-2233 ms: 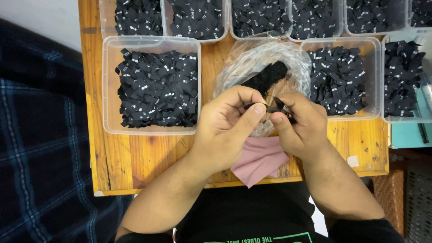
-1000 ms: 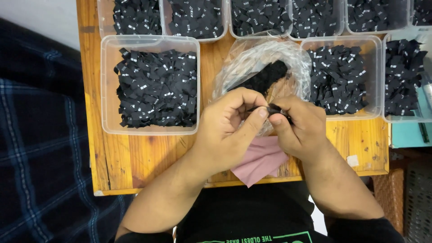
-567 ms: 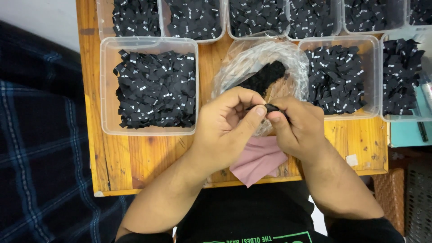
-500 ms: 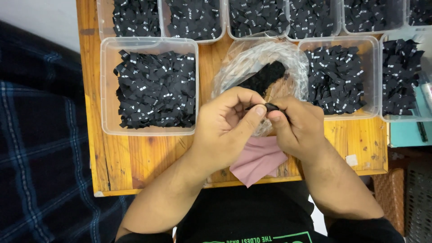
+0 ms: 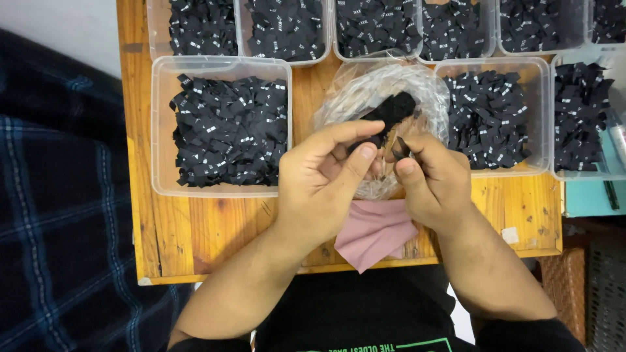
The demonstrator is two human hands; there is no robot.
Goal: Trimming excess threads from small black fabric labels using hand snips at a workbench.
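Black label sits pinched at your right hand fingertips, just above the clear bag; keep your left hand fingers, curled together, steadying its edge.

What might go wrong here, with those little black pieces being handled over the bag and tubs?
The right hand pinches one small black label by its edge, so it might slip and drop. Falling into the clear plastic bag of similar labels, or the open tub beside it, it would probably be hard to find again.
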